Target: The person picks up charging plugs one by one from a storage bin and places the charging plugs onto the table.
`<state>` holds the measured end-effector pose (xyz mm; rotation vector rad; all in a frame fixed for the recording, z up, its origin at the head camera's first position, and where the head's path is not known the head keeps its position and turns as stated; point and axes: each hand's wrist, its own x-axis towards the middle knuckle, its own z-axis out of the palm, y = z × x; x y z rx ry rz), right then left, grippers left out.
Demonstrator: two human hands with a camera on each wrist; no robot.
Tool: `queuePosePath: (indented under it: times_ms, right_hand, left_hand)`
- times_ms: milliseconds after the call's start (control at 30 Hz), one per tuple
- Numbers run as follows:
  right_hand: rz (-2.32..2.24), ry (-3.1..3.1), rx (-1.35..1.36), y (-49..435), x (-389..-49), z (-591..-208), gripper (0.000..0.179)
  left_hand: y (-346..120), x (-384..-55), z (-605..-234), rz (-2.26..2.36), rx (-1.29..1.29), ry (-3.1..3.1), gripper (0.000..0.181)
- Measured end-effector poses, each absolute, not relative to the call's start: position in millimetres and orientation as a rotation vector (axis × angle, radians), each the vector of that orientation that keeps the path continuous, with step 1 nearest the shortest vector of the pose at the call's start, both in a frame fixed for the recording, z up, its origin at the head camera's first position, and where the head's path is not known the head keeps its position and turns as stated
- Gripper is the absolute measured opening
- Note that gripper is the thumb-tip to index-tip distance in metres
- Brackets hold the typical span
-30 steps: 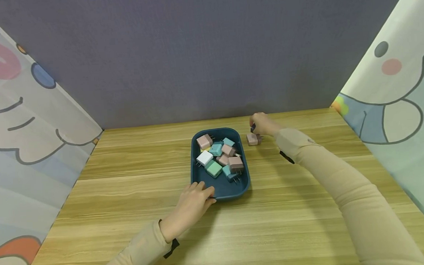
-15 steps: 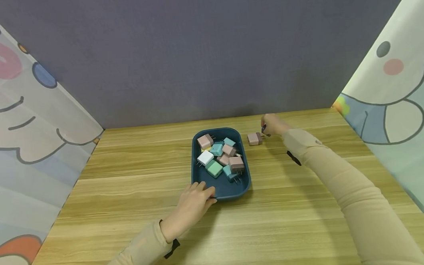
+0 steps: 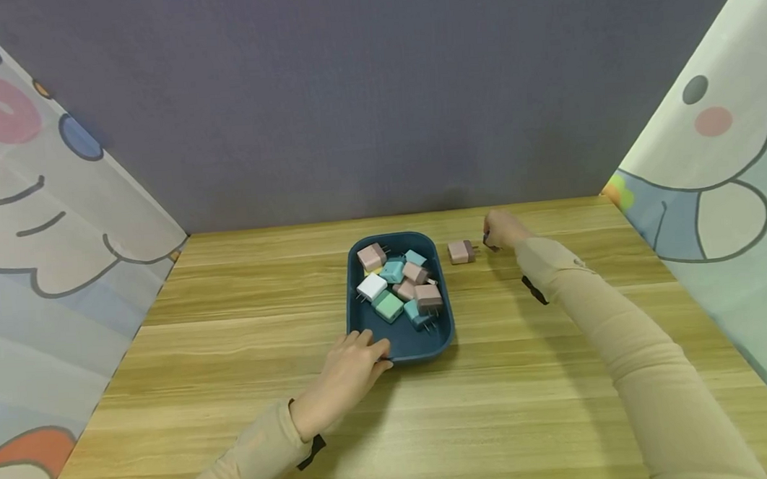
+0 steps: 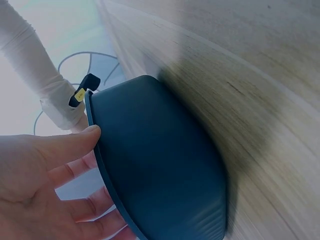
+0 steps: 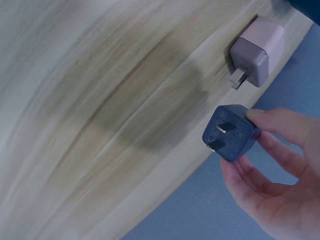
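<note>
My left hand (image 3: 350, 368) pinches the near-left rim of a dark blue plastic bin (image 3: 407, 343); the left wrist view shows the thumb on the bin's outer side (image 4: 155, 160) and the other fingers beyond the rim. Several charger plugs lie jumbled in the bin: pink, teal, one green charger plug (image 3: 388, 306), one white charger plug (image 3: 372, 288). Right of the bin, my right hand (image 3: 504, 230) holds a dark blue charger plug (image 5: 230, 131) between thumb and fingers, its two prongs pointing away from the palm. Beside it a pink charger plug (image 5: 261, 46) lies on the table.
The wooden table (image 3: 233, 349) ends at a grey-purple panel (image 3: 376, 102) at the back. Printed cartoon sheets (image 3: 38, 236) flank both sides. The bin's corner shows near the pink plug in the right wrist view.
My right hand has moved to the right and slightly toward me with the dark blue charger plug, away from the pink one. The left hand and bin have stayed put.
</note>
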<state>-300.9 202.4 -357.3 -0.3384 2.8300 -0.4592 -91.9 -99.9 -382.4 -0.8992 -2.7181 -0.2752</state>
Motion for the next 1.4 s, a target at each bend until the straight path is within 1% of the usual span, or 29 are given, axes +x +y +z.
queuePosePath:
  times_ms: [200,467,1067,1400]
  right_hand:
    - [-0.463,2.874,-0.309,205,-300,-361,0.018]
    - [-0.453,2.911,-0.28,206,-296,-368,0.011]
    - [-0.415,2.944,-0.211,209,-287,-375,0.017]
    - [-0.409,2.967,-0.177,209,-288,-383,0.013]
  left_hand:
    - [-101,-91,-383,-0.275,-0.897,-2.706,0.018]
    - [-101,-88,-384,-0.268,-0.902,-2.712,0.017]
    - [-99,-83,-383,-0.286,-0.901,-2.693,0.02]
    - [-100,-83,-385,-0.265,-0.901,-2.676,0.019]
